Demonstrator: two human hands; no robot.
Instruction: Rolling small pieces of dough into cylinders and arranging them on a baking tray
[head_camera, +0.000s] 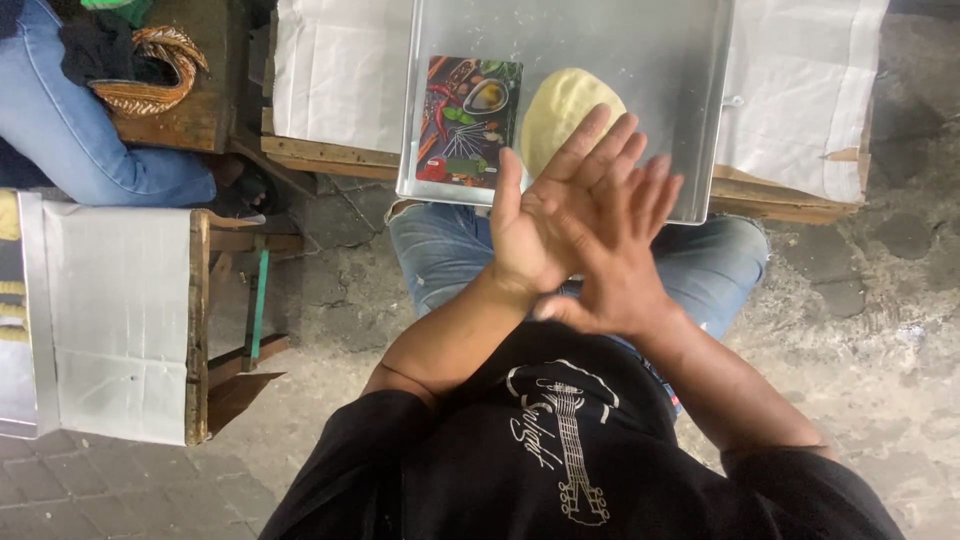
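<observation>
Pale yellow dough (560, 110), silver tray (660, 60), multicoloured vegetable-print board (468, 120), blue jeans (440, 250)

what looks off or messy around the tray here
The metal tray juts past the front edge of the wooden table, over the person's knees. The white paper cover is torn at its right corner. The dough and printed board lie flat; nothing is spilled.

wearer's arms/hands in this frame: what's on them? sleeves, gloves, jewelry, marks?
Both hands, the left hand and the right hand, are bare: no gloves, and no rings or watch visible. The forearms are bare too. Short black sleeves end near the elbows, part of a black T-shirt with a white guitar graphic on the chest. No marks show on the arms.
</observation>
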